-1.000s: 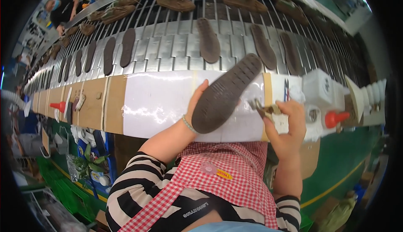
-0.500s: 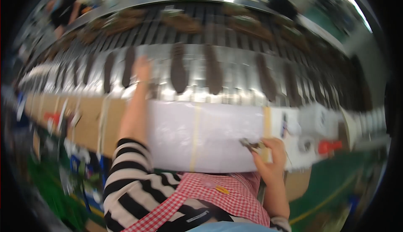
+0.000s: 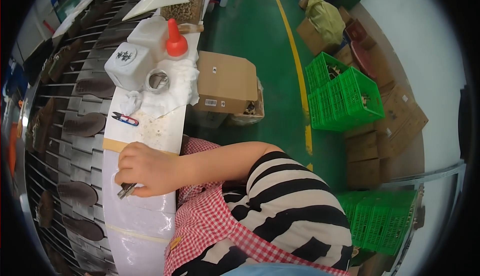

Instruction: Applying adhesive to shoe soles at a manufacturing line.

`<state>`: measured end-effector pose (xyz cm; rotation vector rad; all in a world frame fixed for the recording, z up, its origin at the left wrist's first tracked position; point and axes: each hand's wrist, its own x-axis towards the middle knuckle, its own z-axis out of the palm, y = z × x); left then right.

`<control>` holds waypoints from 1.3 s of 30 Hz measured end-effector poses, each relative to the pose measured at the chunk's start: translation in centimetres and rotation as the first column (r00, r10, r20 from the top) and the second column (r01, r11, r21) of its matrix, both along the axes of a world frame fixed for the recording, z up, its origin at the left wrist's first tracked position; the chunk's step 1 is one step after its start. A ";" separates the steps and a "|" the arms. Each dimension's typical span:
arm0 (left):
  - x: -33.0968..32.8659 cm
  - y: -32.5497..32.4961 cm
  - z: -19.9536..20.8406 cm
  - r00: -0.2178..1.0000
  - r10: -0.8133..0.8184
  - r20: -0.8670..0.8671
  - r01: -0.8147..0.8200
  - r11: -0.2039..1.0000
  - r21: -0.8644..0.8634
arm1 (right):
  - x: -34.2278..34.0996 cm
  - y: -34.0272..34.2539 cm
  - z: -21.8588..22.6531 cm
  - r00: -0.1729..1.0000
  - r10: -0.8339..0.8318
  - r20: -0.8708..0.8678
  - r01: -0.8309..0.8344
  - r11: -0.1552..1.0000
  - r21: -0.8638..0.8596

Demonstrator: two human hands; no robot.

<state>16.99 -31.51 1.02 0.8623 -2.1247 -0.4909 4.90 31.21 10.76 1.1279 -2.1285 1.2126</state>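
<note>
My right hand point(image 3: 145, 170) is over the white-covered worktable point(image 3: 142, 213), its fingers curled round a small metal tool point(image 3: 126, 191). Only the tool's short silvery end shows past the fingers, so its exact kind is hidden. Close to this hand lie thread snips point(image 3: 125, 119) with blue and red handles. Beside the table, dark shoe soles point(image 3: 77, 193) rest on a slatted metal conveyor point(image 3: 95, 168). My left hand is out of the picture.
Past the snips stand a square white plastic bottle point(image 3: 129, 66), a red cone-shaped nozzle point(image 3: 176, 43) and a round clear jar point(image 3: 157, 81) on a white cloth point(image 3: 177, 88). A cardboard box point(image 3: 227, 78) is beside the table. Green crates point(image 3: 340, 103) stand across the floor.
The view has swung to the right, showing the table's end and the floor. My left hand, earlier reaching over the conveyor, has left view. My right hand still holds the metal tool.
</note>
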 end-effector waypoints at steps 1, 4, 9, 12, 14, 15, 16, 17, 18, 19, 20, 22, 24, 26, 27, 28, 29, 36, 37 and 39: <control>0.1 2.5 1.1 0.987 -0.097 -0.130 0.112 0.988 0.110 | 0.0 1.4 0.1 0.999 -0.025 0.026 0.024 0.998 0.062; 0.0 9.3 4.4 0.836 -0.258 -0.484 0.460 0.811 0.362 | -0.5 4.7 0.5 0.992 -0.120 0.034 0.116 0.988 0.101; -1.7 19.7 6.8 0.214 -0.053 -0.975 0.872 -0.439 0.215 | -3.8 12.3 2.7 0.932 -0.325 -0.159 0.348 0.927 0.143; -2.9 26.2 7.1 0.234 0.196 -0.952 0.816 -0.572 0.083 | -5.7 16.2 4.0 0.788 -0.539 -0.298 0.612 0.739 0.282; -3.5 29.4 7.6 0.308 0.171 -0.936 0.860 -0.470 0.198 | -8.0 16.1 3.9 0.752 -0.584 -0.304 0.659 0.674 0.334; -3.8 31.1 7.8 0.319 0.151 -0.935 0.844 -0.494 0.208 | -8.9 16.2 3.7 0.748 -0.606 -0.271 0.662 0.655 0.364; -4.0 33.2 7.7 0.280 0.193 -0.940 0.859 -0.487 0.156 | -9.7 16.3 3.4 0.767 -0.572 -0.290 0.642 0.681 0.353; -3.9 34.6 8.0 0.292 0.193 -0.937 0.830 -0.538 0.148 | -10.4 16.4 3.0 0.772 -0.560 -0.302 0.636 0.667 0.389; -4.0 35.9 8.2 0.299 0.193 -0.935 0.806 -0.576 0.139 | -11.2 16.5 2.6 0.774 -0.565 -0.285 0.629 0.635 0.448; -4.0 36.9 8.3 0.323 0.194 -0.926 0.790 -0.594 0.151 | -11.9 16.5 2.0 0.785 -0.546 -0.293 0.617 0.649 0.446; -4.1 37.8 8.4 0.338 0.192 -0.921 0.776 -0.610 0.158 | -12.7 16.3 1.4 0.794 -0.520 -0.316 0.608 0.669 0.428; -3.9 39.2 8.5 0.378 0.188 -0.907 0.765 -0.615 0.191 | -13.9 16.1 0.3 0.845 -0.447 -0.292 0.534 0.713 0.455; -3.6 40.1 8.4 0.384 0.173 -0.907 0.747 -0.636 0.195 | -14.6 15.6 -0.5 0.859 -0.409 -0.309 0.511 0.729 0.456; -3.3 40.6 8.2 0.403 0.185 -0.896 0.753 -0.625 0.209 | -15.0 15.2 -1.0 0.871 -0.385 -0.304 0.489 0.731 0.475; -3.2 40.7 8.1 0.418 0.190 -0.888 0.746 -0.629 0.217 | -15.1 15.0 -1.1 0.875 -0.373 -0.308 0.482 0.735 0.478; -3.1 40.9 8.0 0.419 0.187 -0.889 0.739 -0.639 0.214 | -15.2 14.9 -1.0 0.883 -0.364 -0.297 0.468 0.730 0.498; -3.1 41.0 7.9 0.435 0.194 -0.879 0.739 -0.634 0.226 | -15.3 14.7 -0.9 0.879 -0.361 -0.311 0.473 0.738 0.481; -3.7 42.2 7.1 0.450 0.202 -0.870 0.676 -0.714 0.184 | -15.2 15.6 0.3 0.907 -0.353 -0.230 0.421 0.767 0.484; -3.7 42.5 6.8 0.480 0.217 -0.850 0.650 -0.739 0.178 | -15.1 15.9 0.4 0.901 -0.385 -0.200 0.433 0.772 0.465; -4.0 43.0 6.1 0.535 0.257 -0.805 0.600 -0.786 0.147 | -14.8 16.6 0.7 0.894 -0.409 -0.185 0.446 0.768 0.459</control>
